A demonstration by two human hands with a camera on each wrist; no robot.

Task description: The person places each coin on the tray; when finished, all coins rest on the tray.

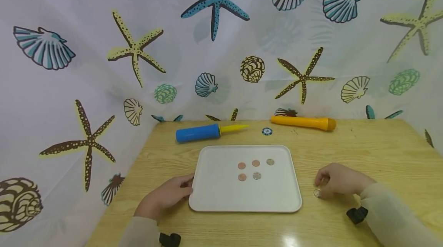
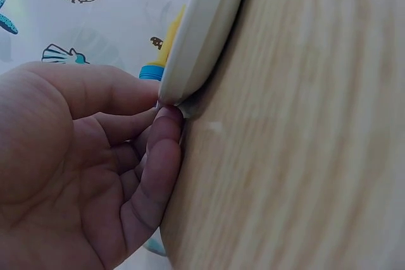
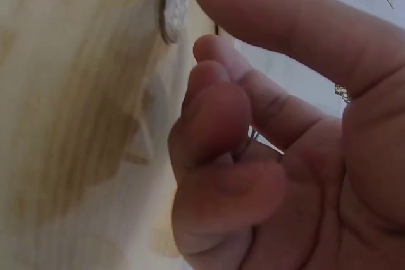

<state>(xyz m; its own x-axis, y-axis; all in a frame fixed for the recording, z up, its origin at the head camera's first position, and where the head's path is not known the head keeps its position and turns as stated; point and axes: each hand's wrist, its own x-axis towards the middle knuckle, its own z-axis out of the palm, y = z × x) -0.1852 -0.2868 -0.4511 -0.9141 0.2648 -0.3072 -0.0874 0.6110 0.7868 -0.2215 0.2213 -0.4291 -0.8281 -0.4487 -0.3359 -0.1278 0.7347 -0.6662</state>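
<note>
A white tray [image 1: 216, 195] lies on the wooden table. Three copper-coloured coins [image 1: 255, 163] and two silvery coins [image 1: 257, 176] rest on it, right of its middle. At the tray's left edge my left hand [image 1: 171, 192] pinches the rim, with the thumb against the side and fingertips tucked under it in the left wrist view. To the right of the tray another silvery coin [image 1: 316, 192] lies on the table. My right hand [image 1: 340, 181] is beside this coin [image 3: 174, 7], its thumb tip close to the coin's edge and its other fingers loosely bent, holding nothing.
Behind the tray lie a blue hand pump [image 1: 198, 133] with a yellow nozzle, a blue-and-white poker chip [image 1: 267, 131] and an orange toy microphone [image 1: 302, 122]. A curtain [image 1: 221, 62] printed with shells and starfish hangs along the back and left of the table [image 1: 349, 143].
</note>
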